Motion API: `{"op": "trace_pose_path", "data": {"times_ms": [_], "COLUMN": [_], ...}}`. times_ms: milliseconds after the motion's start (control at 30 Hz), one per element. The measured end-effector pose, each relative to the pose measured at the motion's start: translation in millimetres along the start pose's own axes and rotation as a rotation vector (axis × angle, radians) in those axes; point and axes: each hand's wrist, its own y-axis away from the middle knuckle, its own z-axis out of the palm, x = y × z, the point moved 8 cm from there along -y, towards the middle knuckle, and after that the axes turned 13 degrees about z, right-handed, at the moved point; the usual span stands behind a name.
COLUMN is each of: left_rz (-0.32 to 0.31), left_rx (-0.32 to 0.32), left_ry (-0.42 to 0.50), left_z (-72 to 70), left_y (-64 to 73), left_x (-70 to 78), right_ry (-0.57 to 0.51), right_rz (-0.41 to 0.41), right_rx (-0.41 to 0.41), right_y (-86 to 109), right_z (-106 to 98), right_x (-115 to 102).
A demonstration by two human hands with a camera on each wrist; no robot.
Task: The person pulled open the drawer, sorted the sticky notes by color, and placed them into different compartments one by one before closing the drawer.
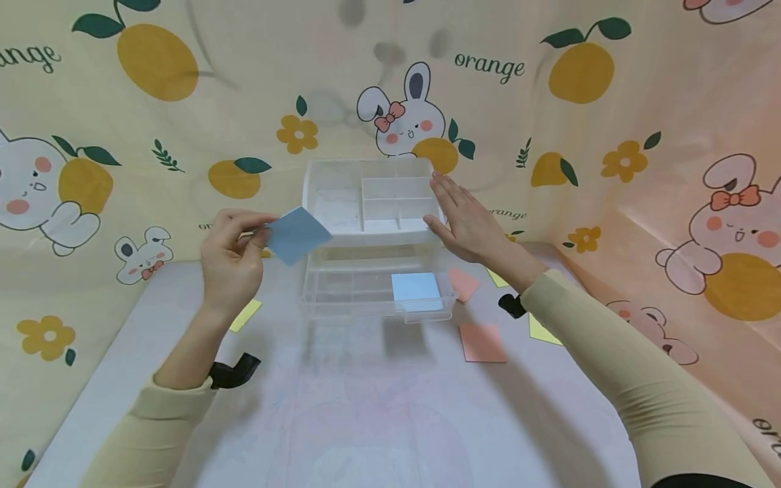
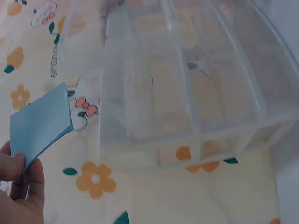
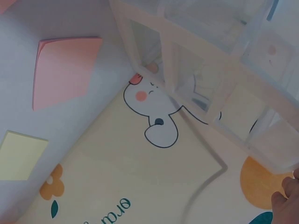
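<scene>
My left hand (image 1: 233, 261) pinches a blue sticky note pad (image 1: 297, 236) by one corner, between thumb and fingers, left of a translucent plastic drawer organizer (image 1: 372, 238). In the left wrist view the blue pad (image 2: 42, 123) shows some thickness and stands apart from the organizer. My right hand (image 1: 468, 220), fingers extended, touches the organizer's upper right side. The organizer's top has several compartments. Its lower drawer (image 1: 329, 291) is pulled out, and another blue sticky note pad (image 1: 417, 291) lies in its right part.
Pink sticky note pads (image 1: 482, 343) lie right of the organizer, near yellow pads (image 1: 543, 330). Another yellow pad (image 1: 246, 316) lies left, by the left forearm. A printed cloth (image 1: 329, 81) with rabbits and oranges hangs behind the white table (image 1: 366, 420).
</scene>
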Motion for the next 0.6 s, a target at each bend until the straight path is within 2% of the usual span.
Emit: {"op": "trace_pose_path", "data": {"times_ms": [100,267,433,600], "left_rz": [-0.007,0.023,0.060,0.042], "left_rx": [-0.025,-0.086,-0.150,-0.232], "left_ry": [0.043,0.087,0.100,0.093], "left_z": [8.3,24.0,39.0,52.7], "left_y": [-0.5,-0.8,-0.2,3.9], "left_x": [3.6,9.8,16.7,17.2], "right_ry": [0.003,-0.001,0.001,0.001], "right_rz": [0.000,-0.004,0.001,0.000], "right_rx": [0.001,0.007,0.003,-0.003], "right_y": [-0.2,-0.5,-0.4,-0.9], "right_z": [0.2,0.8,1.4,1.5], "right_x": [0.2,0.6,1.7,1.8]}}
